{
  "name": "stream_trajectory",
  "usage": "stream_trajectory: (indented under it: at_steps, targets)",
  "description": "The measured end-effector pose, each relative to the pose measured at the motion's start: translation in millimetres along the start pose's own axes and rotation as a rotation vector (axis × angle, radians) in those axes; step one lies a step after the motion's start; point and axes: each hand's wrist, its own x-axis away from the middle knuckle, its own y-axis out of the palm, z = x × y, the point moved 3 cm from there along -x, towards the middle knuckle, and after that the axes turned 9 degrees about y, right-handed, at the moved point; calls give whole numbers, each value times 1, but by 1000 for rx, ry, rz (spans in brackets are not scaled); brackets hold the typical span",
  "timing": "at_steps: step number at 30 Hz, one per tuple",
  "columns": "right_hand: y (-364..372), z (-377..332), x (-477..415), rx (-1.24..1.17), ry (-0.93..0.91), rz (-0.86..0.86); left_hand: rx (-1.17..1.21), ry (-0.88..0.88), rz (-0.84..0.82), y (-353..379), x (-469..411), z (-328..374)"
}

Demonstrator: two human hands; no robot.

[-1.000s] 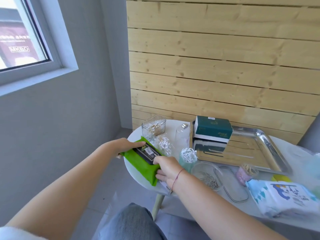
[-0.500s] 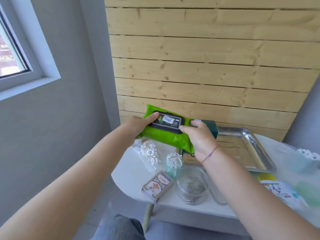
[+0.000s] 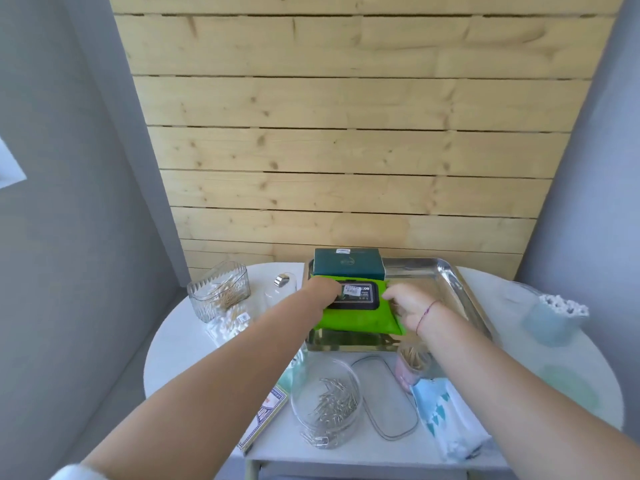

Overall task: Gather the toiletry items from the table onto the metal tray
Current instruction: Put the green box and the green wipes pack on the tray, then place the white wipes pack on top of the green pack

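- Green wipes pack (image 3: 356, 318), with a black flap on top, is low over the left half of the metal tray (image 3: 460, 296). It is just in front of a dark teal box (image 3: 348, 265) at the tray's back left corner. Whether the pack rests on the tray floor cannot be told.
- The left hand (image 3: 320, 292) grips the pack's left end, thumb over the top.
- The right hand (image 3: 410, 306) holds the pack's right end, its fingers (image 3: 393, 299) curled onto the edge.
- A white table (image 3: 173, 344) carries the tray at its back.
- Left of the tray stand a ribbed glass holder (image 3: 220, 294) of cotton swabs, a bag of swabs (image 3: 227, 325) and a small clear bottle (image 3: 281, 289).
- In front of the tray are a clear bowl of metal clips (image 3: 325, 400), a wire loop (image 3: 384, 396), a pink toothpick jar (image 3: 412, 365) and a patterned tissue pack (image 3: 446, 414).
- A pale blue cup (image 3: 550, 323) of white sticks stands to the tray's right.
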Motion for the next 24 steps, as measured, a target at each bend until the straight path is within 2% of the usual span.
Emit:
stream_trajectory:
  at_steps: [5,12,14,18,21,24]
  targets:
    - [5,9,-10,-34,67,-54,-27,-67,-38,7,-3,-17]
    - [6,7,0,24,63,-98,-19,-80,-100,6,4,-15]
    - [2,-1,5,120,-6,-54,0,-60,-110,3,7,-14]
    - [-28,-28,32,342,-313,78,-11,86,-87,-9,27,0]
    - [-62,-33,59,512,-425,33,1,214,-144,-4,55,16]
    - [-91,-24,81,718,-432,-75,-78,307,-214,11,81,26]
